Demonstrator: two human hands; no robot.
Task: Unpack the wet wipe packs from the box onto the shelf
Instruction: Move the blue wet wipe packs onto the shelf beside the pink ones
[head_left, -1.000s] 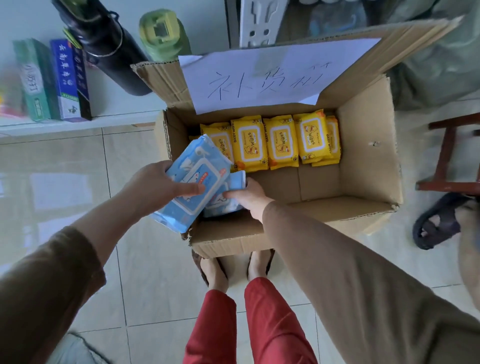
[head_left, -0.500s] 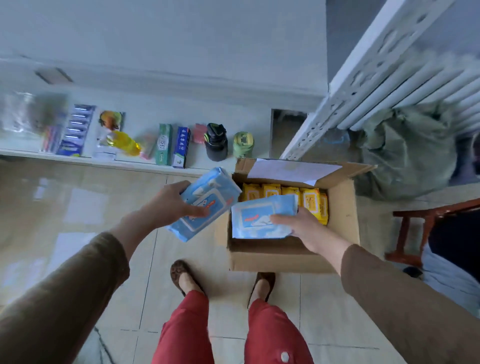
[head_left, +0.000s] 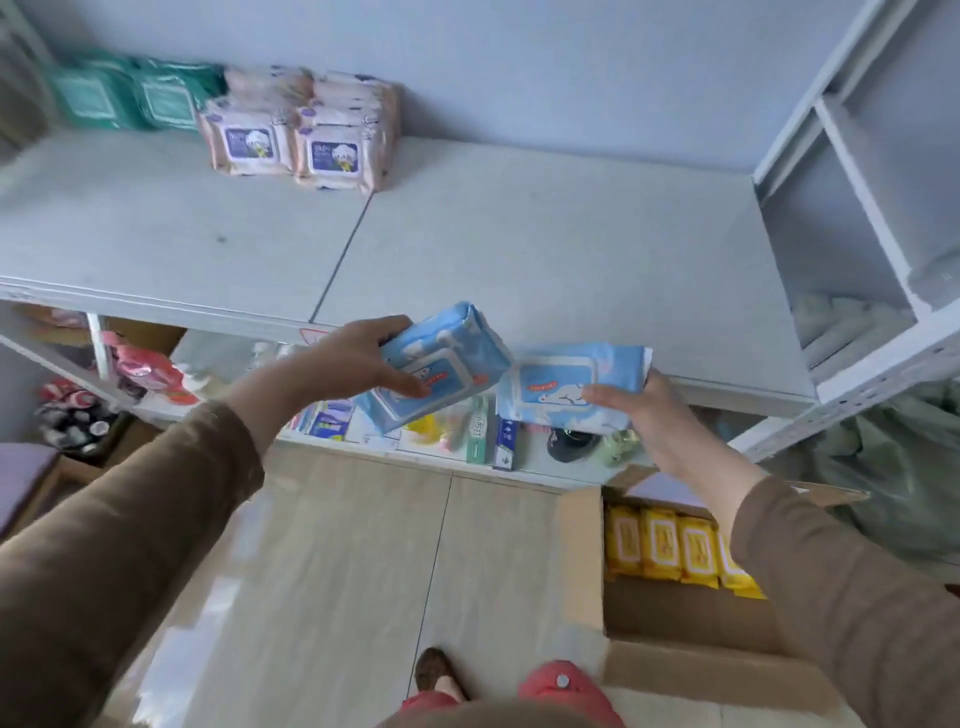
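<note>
My left hand (head_left: 353, 358) grips a blue wet wipe pack (head_left: 447, 364), tilted, just in front of the white shelf's (head_left: 545, 249) front edge. My right hand (head_left: 649, 410) holds a second blue wet wipe pack (head_left: 566, 379) by its right end, level, also at the shelf's front edge. The open cardboard box (head_left: 582, 561) stands on the floor at lower right, with several yellow wipe packs (head_left: 670, 545) upright along its far side.
Pink wipe packs (head_left: 296, 140) and green packs (head_left: 130, 93) are stacked at the shelf's back left. A lower shelf (head_left: 426, 457) holds bottles and small boxes. A white rack (head_left: 872, 218) stands to the right. My feet are on the tiled floor (head_left: 363, 571).
Both hands rose from the box with the blue packs up to the shelf's front edge. The view tilted up from the box to the upper shelf.
</note>
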